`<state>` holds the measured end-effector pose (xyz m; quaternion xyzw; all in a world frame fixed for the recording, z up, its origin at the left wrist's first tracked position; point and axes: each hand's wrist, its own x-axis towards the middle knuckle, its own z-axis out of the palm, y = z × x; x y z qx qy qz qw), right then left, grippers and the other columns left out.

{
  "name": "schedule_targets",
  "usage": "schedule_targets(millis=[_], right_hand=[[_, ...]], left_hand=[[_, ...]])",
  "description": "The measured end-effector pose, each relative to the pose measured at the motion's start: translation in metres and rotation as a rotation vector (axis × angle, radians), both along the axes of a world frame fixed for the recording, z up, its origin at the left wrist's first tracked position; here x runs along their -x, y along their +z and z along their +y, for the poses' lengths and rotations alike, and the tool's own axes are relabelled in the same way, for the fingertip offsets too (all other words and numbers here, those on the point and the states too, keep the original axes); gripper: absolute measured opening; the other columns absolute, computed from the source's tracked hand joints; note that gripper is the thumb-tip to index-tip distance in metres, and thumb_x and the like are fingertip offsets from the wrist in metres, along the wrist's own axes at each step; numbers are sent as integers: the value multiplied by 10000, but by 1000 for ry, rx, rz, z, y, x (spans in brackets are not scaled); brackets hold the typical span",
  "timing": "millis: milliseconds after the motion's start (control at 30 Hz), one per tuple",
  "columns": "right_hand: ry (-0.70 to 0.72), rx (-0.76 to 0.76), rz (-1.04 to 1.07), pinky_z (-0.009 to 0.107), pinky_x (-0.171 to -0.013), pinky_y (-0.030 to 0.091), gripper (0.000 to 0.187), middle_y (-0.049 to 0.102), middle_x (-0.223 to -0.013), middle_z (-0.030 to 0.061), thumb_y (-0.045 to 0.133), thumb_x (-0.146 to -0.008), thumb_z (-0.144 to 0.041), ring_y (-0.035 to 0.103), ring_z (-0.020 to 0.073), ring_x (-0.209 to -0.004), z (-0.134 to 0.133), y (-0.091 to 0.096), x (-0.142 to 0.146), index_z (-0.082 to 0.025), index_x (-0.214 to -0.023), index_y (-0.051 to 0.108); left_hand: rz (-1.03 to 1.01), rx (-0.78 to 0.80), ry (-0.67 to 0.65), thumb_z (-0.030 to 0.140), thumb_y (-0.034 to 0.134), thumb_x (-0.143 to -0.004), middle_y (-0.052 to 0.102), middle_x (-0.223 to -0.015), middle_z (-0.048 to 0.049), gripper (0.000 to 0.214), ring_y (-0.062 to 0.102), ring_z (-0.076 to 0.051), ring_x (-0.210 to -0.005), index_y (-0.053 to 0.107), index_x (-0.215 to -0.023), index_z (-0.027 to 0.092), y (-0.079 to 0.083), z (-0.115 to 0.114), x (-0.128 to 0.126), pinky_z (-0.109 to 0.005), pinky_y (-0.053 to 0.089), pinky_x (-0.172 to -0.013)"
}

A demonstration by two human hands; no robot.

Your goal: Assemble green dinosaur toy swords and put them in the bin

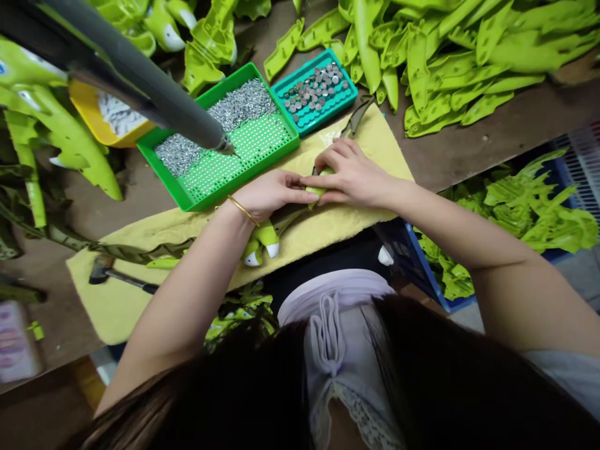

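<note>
Over the yellow cloth, both hands meet at a lime-green plastic part, mostly covered by fingers. My left hand pinches it from the left, thumb along its near side. From the right, my right hand wraps its fingers round the same part. A dark olive strip runs out beyond the right fingers. Below my left wrist lies a green toy piece with white tips, close to the hand. Whether it joins the held part is hidden.
A green tray of screws and a teal tray of round metal discs stand ahead. A dark rod-like tool slants over them. A hammer lies left. Green parts pile back right; a blue crate holds more.
</note>
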<state>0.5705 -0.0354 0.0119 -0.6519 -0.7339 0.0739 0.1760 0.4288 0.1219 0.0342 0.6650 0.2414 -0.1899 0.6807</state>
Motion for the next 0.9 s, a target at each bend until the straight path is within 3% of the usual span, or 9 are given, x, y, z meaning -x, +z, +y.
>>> schedule_targets(millis=[100,167,300,400,467,633,767,900], right_hand=[[-76,-36,92,630,-1080,266,470,551,-1169,74,476,-901,-570,443,289,-1203,-4,7,6,-302,-1278,562],[-237,-81,228,598,-1067,313,531,570,-1137,81,474,-880,-623,480,288,-1185,-7,12,12,-255,-1248,579],[-582,-118,791,421,-922,478,616,623,-934,61,400,-872,-694,588,220,-1002,-5,7,28,-161,-1062,644],[-611,-79,1200,319,-788,513,630,663,-850,46,506,-778,-744,609,181,-873,3,-5,42,-147,-915,656],[-620,-95,1342,286,-739,502,615,674,-833,40,602,-708,-736,602,161,-816,7,-9,49,-145,-867,657],[-695,-159,1368,249,-622,429,562,627,-718,8,706,-653,-673,531,112,-671,7,-9,55,-135,-806,659],[-618,-95,1396,235,-586,396,552,566,-644,-15,690,-656,-693,499,101,-646,3,-6,42,-153,-737,612],[-701,-160,1355,221,-501,307,570,375,-529,-66,596,-719,-731,361,61,-530,-6,4,18,-199,-598,428]], left_hand=[[-21,-68,25,260,795,-609,689,-769,-23,275,616,-151,-713,719,-841,132,2,-1,1,-305,463,-731],[-69,-135,67,274,801,-621,653,-737,-5,282,582,-135,-681,705,-840,125,5,-1,5,-287,441,-689],[-159,-198,138,340,838,-602,636,-784,6,402,527,-110,-661,692,-899,111,13,-1,9,-257,408,-633],[-197,-241,115,372,859,-583,649,-808,7,466,523,-107,-674,699,-933,110,13,-5,7,-251,409,-642],[-191,-233,107,388,865,-581,650,-795,12,475,525,-103,-669,702,-934,116,11,-7,5,-247,410,-642],[-176,-192,132,432,884,-540,654,-795,7,486,564,-120,-688,692,-881,143,11,-8,7,-259,445,-668],[-140,-180,86,411,878,-568,665,-862,-14,478,587,-135,-730,668,-907,148,14,0,10,-271,466,-697],[-52,-175,-82,401,866,-588,620,-769,6,432,553,-124,-670,617,-847,160,21,6,1,-239,424,-595]])
